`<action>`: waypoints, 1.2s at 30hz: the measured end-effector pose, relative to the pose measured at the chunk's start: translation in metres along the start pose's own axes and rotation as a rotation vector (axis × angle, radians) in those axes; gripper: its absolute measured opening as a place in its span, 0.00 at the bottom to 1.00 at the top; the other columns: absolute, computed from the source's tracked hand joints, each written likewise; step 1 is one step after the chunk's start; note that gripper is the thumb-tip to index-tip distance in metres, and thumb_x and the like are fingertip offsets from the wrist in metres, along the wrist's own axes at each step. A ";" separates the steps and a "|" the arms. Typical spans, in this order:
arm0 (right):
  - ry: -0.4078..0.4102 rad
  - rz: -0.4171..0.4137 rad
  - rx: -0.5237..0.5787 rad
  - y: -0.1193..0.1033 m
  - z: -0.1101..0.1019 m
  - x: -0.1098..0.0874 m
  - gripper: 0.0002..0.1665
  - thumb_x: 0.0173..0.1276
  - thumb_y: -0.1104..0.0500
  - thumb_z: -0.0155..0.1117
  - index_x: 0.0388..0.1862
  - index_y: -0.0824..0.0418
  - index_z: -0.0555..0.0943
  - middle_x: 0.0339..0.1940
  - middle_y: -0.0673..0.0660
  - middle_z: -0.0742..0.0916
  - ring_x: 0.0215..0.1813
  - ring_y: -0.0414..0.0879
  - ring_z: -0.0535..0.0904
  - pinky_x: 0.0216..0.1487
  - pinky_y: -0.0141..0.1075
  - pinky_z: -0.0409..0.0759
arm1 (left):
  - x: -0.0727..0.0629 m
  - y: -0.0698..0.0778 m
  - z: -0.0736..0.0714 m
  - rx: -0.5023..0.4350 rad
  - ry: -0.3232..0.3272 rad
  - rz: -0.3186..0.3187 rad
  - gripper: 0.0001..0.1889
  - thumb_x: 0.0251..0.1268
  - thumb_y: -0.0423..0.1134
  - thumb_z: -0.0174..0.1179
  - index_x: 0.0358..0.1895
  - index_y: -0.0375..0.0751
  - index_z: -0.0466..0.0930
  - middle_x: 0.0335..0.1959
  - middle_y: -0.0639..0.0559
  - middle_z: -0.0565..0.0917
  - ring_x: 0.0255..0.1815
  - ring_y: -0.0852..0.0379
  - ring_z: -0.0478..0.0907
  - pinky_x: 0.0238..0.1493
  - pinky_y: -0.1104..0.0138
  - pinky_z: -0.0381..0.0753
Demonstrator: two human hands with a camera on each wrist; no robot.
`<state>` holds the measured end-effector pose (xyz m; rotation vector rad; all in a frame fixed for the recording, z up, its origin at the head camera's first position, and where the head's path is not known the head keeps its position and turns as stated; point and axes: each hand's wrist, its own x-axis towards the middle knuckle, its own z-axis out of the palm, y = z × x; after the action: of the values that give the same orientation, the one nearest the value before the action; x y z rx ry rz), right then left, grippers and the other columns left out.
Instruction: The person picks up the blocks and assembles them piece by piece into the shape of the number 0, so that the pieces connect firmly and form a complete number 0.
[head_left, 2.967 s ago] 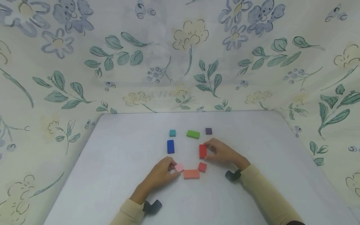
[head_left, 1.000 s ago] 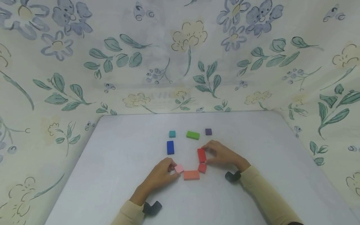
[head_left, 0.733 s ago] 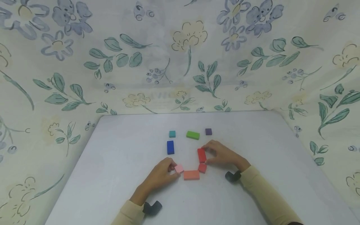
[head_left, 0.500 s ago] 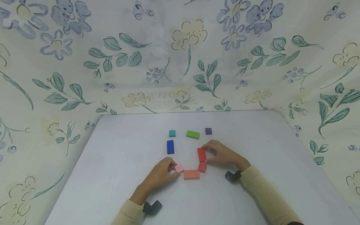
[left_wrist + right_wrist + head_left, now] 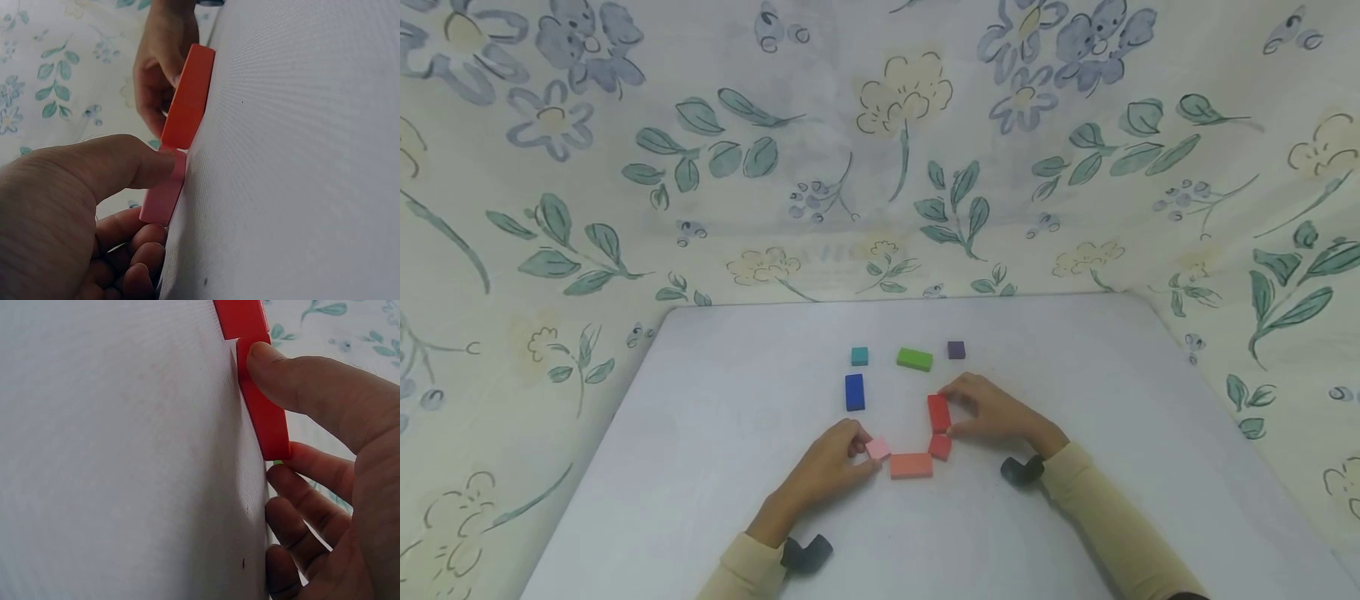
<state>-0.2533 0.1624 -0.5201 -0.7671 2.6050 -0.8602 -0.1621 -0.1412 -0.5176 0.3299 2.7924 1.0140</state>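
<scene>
My left hand (image 5: pixel 835 458) pinches a small pink block (image 5: pixel 877 448) between thumb and index finger; its corner meets the left end of an orange block (image 5: pixel 912 466). In the left wrist view the thumb lies on the face of that pink block (image 5: pixel 164 194). My right hand (image 5: pixel 992 407) holds a long red block (image 5: pixel 938 413) by its two ends, thumb at the near end and index finger at the far end. A small red block (image 5: pixel 940 447) sits between that block and the orange one. All these blocks rest on the white table.
Behind the hands lie a dark blue block (image 5: pixel 854 392), a small teal block (image 5: pixel 860 357), a green block (image 5: pixel 914 359) and a small purple block (image 5: pixel 956 350). The white table (image 5: pixel 737 375) ends at a floral curtain (image 5: pixel 820 167) at the back and sides.
Since the oldest frame, the long red block has slid nearer in my right hand, tilted slightly and come up to the small red block. The left hand and pink block stay about where they were.
</scene>
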 end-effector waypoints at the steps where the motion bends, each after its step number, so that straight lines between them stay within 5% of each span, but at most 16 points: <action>1: 0.001 -0.004 -0.003 0.000 0.000 0.000 0.34 0.59 0.46 0.75 0.64 0.47 0.76 0.61 0.45 0.80 0.68 0.46 0.71 0.70 0.48 0.73 | 0.000 0.000 0.000 0.002 -0.001 0.001 0.14 0.59 0.45 0.69 0.44 0.47 0.77 0.34 0.59 0.76 0.37 0.61 0.72 0.39 0.67 0.76; 36: -0.004 -0.010 0.018 0.001 0.000 -0.002 0.35 0.59 0.45 0.74 0.65 0.47 0.76 0.62 0.45 0.80 0.68 0.46 0.71 0.70 0.49 0.73 | 0.002 -0.001 0.002 -0.008 -0.005 -0.010 0.14 0.59 0.44 0.70 0.45 0.48 0.77 0.36 0.59 0.77 0.39 0.61 0.73 0.42 0.67 0.79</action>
<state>-0.2523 0.1639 -0.5201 -0.7771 2.5886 -0.8826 -0.1634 -0.1408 -0.5198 0.3161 2.7817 1.0207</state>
